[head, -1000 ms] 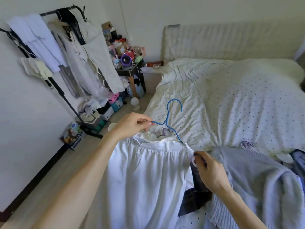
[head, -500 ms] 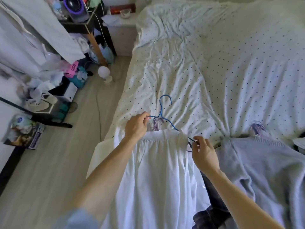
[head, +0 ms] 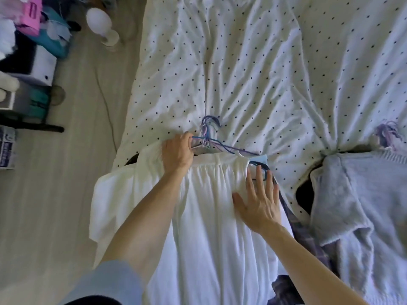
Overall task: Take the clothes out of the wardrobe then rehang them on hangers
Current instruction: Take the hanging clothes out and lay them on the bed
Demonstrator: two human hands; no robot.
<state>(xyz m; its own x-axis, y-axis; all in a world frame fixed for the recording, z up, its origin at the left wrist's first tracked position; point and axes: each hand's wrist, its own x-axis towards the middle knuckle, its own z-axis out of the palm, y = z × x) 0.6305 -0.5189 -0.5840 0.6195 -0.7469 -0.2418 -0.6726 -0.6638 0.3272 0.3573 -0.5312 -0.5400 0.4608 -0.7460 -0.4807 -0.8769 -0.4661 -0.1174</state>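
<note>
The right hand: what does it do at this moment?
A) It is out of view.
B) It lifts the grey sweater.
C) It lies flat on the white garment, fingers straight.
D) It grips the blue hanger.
C: the right hand rests flat with spread fingers on the white garment; the left hand grips the blue hanger.

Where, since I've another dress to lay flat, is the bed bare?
The dotted sheet lies bare beyond the hangers, across the far bed. A narrow bare wedge runs between the white skirt and the grey sweater. The near edge is crowded with those garments. The floor beside the bed is open up to the boxes.
</note>
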